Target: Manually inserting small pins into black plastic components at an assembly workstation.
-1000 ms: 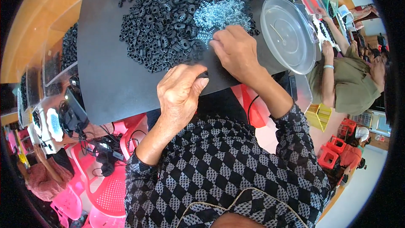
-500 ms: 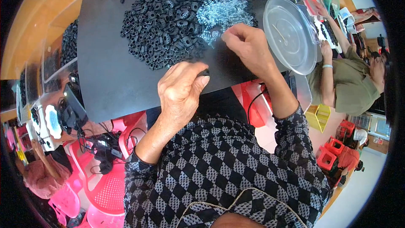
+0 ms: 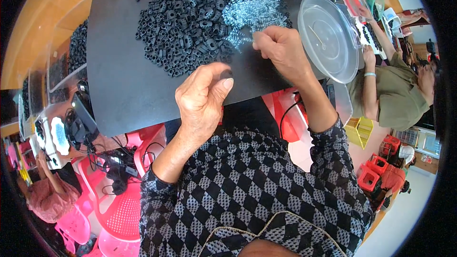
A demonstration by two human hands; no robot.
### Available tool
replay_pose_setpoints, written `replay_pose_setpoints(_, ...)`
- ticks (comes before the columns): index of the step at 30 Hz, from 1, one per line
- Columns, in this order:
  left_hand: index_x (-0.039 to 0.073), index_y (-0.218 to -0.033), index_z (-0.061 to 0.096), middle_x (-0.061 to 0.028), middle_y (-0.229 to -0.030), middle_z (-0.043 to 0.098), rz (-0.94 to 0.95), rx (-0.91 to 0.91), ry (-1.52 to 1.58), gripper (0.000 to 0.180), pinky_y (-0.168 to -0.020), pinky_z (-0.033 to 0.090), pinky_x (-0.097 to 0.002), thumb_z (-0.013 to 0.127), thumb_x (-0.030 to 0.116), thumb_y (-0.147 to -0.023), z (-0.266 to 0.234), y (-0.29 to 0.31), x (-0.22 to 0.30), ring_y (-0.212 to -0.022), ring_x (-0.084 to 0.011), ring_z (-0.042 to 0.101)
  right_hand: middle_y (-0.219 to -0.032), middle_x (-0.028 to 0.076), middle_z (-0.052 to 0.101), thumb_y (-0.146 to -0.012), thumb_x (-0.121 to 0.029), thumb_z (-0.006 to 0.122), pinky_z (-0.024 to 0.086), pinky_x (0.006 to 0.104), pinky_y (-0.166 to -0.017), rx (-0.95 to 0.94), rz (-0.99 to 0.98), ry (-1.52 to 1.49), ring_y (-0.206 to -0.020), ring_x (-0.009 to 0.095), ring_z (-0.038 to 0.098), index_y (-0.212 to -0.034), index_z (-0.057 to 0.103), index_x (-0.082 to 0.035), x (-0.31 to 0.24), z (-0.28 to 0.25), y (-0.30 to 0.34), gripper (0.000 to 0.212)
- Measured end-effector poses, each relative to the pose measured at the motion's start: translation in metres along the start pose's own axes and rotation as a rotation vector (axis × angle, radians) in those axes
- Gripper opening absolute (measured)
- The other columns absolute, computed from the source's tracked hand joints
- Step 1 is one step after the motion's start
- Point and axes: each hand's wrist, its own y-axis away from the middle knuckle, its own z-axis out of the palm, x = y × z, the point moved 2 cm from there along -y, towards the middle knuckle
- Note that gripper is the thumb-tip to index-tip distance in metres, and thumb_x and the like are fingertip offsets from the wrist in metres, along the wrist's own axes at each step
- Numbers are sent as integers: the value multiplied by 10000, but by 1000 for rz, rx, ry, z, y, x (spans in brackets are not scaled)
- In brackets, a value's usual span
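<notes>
Black plastic pieces (image 3: 190,24) lie heaped on the dark mat (image 3: 119,85) that covers my bench, and a smaller drift of silvery little springs (image 3: 252,12) sits against the right side of that heap, just beyond my knuckles. My right hand (image 3: 285,52) is curled nearly shut at the near edge of the springs, fingertips pinched together and pointing left toward the pile; something small may be caught between them, but I cannot tell what, if anything, it is. My left hand (image 3: 202,100) rests lower, near the front edge of the mat, fingers bent in and thumb pressed across toward the forefinger as though nipping a small black piece, though the piece itself is hidden behind the thumb. Of the two, my right hand is plainly the nearer to the springs, touching their fringe, while the black heap lies up and slightly left of my left hand, close to it. A clear round plastic lid (image 3: 328,38) lies just to the right of my right wrist, at the mat's edge. Farther right a person in an olive shirt (image 3: 395,100) works at their own place, well apart from my hands
</notes>
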Motion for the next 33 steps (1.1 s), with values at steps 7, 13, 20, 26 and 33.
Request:
replay_pose_setpoints(7,-4,-947,643,-85,-788,649,-38,15,57,172,-610,481,-278,705,43,-793,0,1,-2,-658,-166,611,-608,51,577,-869,-251,638,425,264,-535,141,-99,291,-573,92,527,-742,650,33,5,-2,-1,311)
replay_pose_setpoints(13,-3,-942,645,-79,-783,644,-41,3,35,172,-602,478,-269,708,39,-788,-1,2,-4,-646,-153,604,-756,84,628,-840,-107,656,451,286,-594,268,-327,300,-654,129,571,-880,650,26,8,-10,13,139)
replay_pose_setpoints(20,-2,-930,647,-72,-785,648,1,15,27,172,-602,479,-263,710,21,-773,-3,2,-5,-645,-149,603,-782,114,604,-777,-44,670,460,341,-628,257,-484,521,-717,257,589,-883,659,-13,11,-17,30,112)
replay_pose_setpoints(26,-5,-932,647,-78,-798,656,20,13,-6,185,-616,487,-266,712,-9,-759,-2,0,-5,-663,-154,614,-751,108,587,-741,-50,698,458,374,-620,293,-643,612,-720,286,577,-842,646,-18,10,-8,27,118)
replay_pose_setpoints(33,-14,-929,648,-81,-798,652,19,0,-17,186,-616,485,-264,713,-13,-755,-3,-1,-1,-662,-154,608,-756,107,599,-748,-81,701,466,389,-622,261,-616,601,-728,296,589,-819,635,-20,7,-3,19,114)
